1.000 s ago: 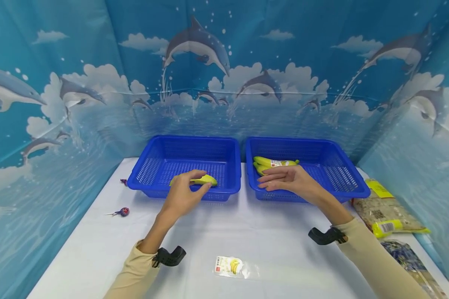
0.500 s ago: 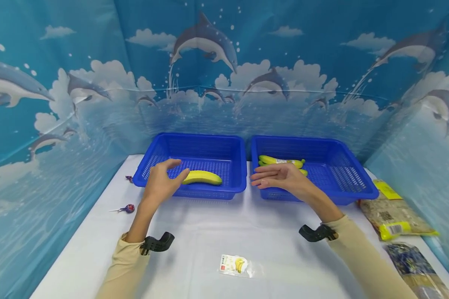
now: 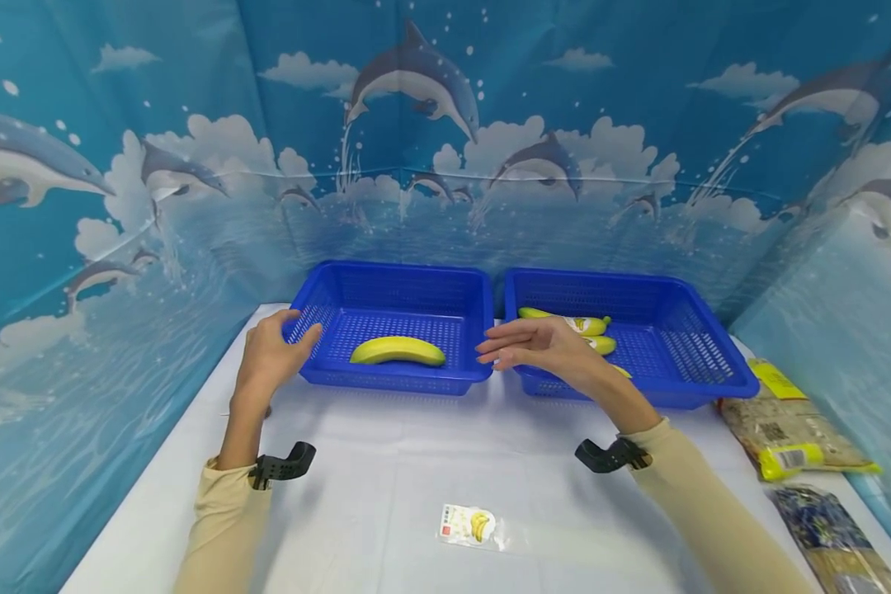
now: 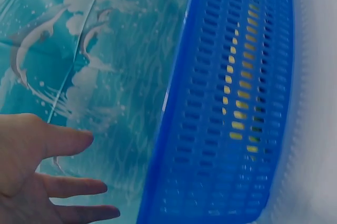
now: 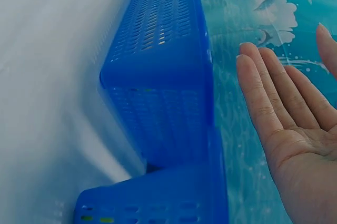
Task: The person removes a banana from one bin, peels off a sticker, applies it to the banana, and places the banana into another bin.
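Observation:
My left hand (image 3: 273, 353) hovers at the left front corner of the left blue basket (image 3: 393, 381), thumb and fingers spread and holding nothing. Inside that basket lies one yellow banana (image 3: 398, 351). Between the two baskets, my right hand (image 3: 545, 348) is held with extended fingers, its palm bare in the right wrist view. It partly covers the right blue basket (image 3: 676, 389), where several bananas (image 3: 592, 327) lie at the left end, the upper one with a printed label. Through the basket slots in the left wrist view, yellow shows.
A small clear packet with a banana card (image 3: 469, 525) lies on the white tablecloth (image 3: 386, 478) in front. At the right are a yellow-labelled bag (image 3: 780, 421) and a dark printed bag (image 3: 832, 536). A dolphin-print curtain (image 3: 416, 140) rises behind the baskets.
My left hand has drawn away from the banana, leftward toward the basket's outer corner, uncovering it. My right hand has shifted left, showing more of the right basket's bananas. The view has turned slightly.

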